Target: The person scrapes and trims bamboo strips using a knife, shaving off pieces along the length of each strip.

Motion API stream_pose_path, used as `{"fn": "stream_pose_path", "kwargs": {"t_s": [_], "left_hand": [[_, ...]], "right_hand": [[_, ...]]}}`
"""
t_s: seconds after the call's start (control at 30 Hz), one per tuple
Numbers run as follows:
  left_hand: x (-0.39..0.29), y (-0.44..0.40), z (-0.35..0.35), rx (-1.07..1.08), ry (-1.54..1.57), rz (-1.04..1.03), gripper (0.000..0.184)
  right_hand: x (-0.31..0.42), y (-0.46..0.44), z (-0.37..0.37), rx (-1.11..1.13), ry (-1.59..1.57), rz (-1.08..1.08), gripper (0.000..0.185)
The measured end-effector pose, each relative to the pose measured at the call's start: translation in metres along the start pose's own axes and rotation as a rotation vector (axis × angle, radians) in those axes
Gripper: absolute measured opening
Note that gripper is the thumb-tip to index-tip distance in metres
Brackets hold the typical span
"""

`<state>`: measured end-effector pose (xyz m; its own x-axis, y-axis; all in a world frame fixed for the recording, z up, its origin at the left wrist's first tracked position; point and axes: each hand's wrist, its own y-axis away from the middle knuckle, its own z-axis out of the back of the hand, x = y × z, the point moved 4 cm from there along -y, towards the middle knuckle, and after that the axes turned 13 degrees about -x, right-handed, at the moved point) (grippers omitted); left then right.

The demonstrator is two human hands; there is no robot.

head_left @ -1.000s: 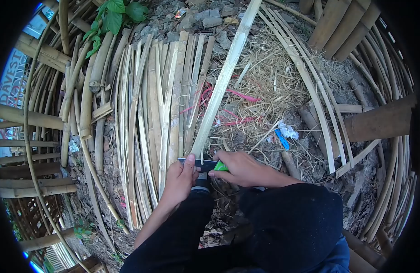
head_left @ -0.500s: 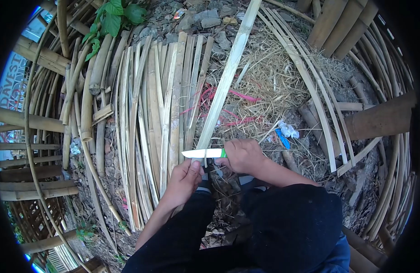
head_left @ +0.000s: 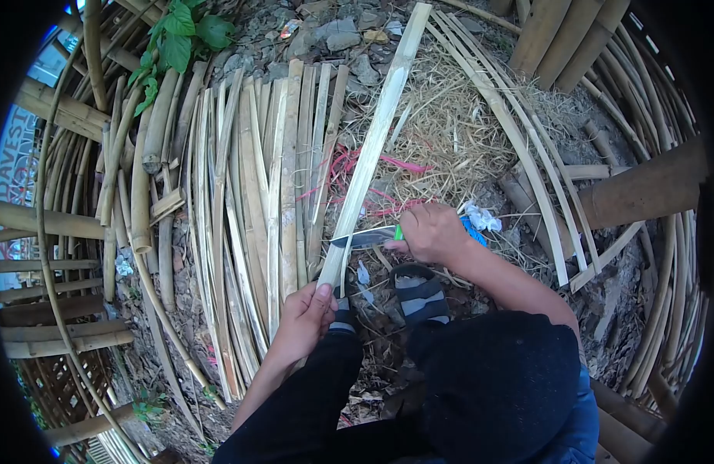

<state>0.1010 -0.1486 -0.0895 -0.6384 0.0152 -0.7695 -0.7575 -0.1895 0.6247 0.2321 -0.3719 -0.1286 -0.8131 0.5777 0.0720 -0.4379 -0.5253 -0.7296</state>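
My left hand (head_left: 303,315) is closed round the near end of a long pale bamboo strip (head_left: 377,143), thumb on top. The strip slants away from me, up and to the right. In my right hand (head_left: 432,233) is a knife (head_left: 364,237), its green handle mostly covered by my fingers. The blade points left and crosses the strip a little beyond my left hand. A thin sliver (head_left: 344,267) stands off the strip's right edge, between the blade and my left hand.
Many split bamboo strips (head_left: 252,193) lie side by side to the left. Shavings (head_left: 461,124) and pink twine (head_left: 395,163) cover the ground ahead. Several long strips (head_left: 519,131) lie at right, near a thick bamboo pole (head_left: 643,189). My sandalled foot (head_left: 421,294) is below the knife.
My right hand has moved the knife forward along the strip, away from my left hand. The split-off sliver is longer. My left hand still grips the strip's near end.
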Motion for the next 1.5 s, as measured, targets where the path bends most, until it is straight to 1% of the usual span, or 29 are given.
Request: {"fn": "stream_pose_path", "kwargs": {"t_s": [0.07,0.17,0.23,0.3,0.43,0.57,0.63,0.77,0.87,0.97,1.07,1.13,1.23,1.5], "left_hand": [[-0.002,0.001,-0.001,0.018,0.022,0.012,0.041],[-0.002,0.003,-0.001,0.008,-0.021,0.002,0.042],[-0.003,0.005,-0.002,0.027,-0.018,-0.008,0.042],[-0.001,0.005,-0.001,0.019,-0.018,0.029,0.039],[-0.002,0.008,-0.002,0.002,-0.054,0.016,0.039],[-0.002,0.009,-0.001,0.005,-0.074,0.01,0.04],[0.0,0.009,-0.001,0.011,-0.076,0.01,0.04],[0.004,0.009,0.001,0.027,-0.066,0.02,0.039],[0.005,0.01,0.0,0.032,-0.051,0.022,0.039],[0.002,0.01,0.0,0.025,-0.061,0.006,0.039],[0.0,0.012,-0.002,0.031,-0.046,0.007,0.038],[0.0,0.011,-0.003,0.039,-0.03,0.014,0.038],[0.004,0.009,-0.002,0.043,-0.018,0.04,0.038],[0.009,0.012,0.004,0.028,-0.058,0.057,0.039]], "right_hand": [[-0.008,0.0,0.002,-0.003,0.014,0.017,0.051],[-0.024,0.0,0.004,-0.013,0.043,-0.051,0.05],[-0.028,-0.004,0.009,-0.022,0.023,-0.017,0.05],[-0.036,-0.005,0.011,-0.023,0.054,-0.028,0.05],[-0.048,-0.009,0.014,-0.029,0.117,-0.027,0.049],[-0.061,-0.009,0.009,-0.039,0.114,-0.019,0.049],[-0.075,-0.012,0.011,-0.091,0.181,-0.068,0.051],[-0.09,-0.015,0.013,-0.06,0.22,-0.05,0.052],[-0.1,-0.018,0.013,-0.087,0.261,-0.02,0.052],[-0.111,-0.023,0.01,-0.056,0.235,-0.056,0.048],[-0.12,-0.028,0.012,-0.075,0.231,-0.016,0.049],[-0.128,-0.025,0.012,-0.068,0.299,-0.012,0.052],[-0.135,-0.021,0.012,-0.093,0.271,-0.024,0.054],[-0.152,-0.016,0.002,-0.084,0.317,0.046,0.057]]}}
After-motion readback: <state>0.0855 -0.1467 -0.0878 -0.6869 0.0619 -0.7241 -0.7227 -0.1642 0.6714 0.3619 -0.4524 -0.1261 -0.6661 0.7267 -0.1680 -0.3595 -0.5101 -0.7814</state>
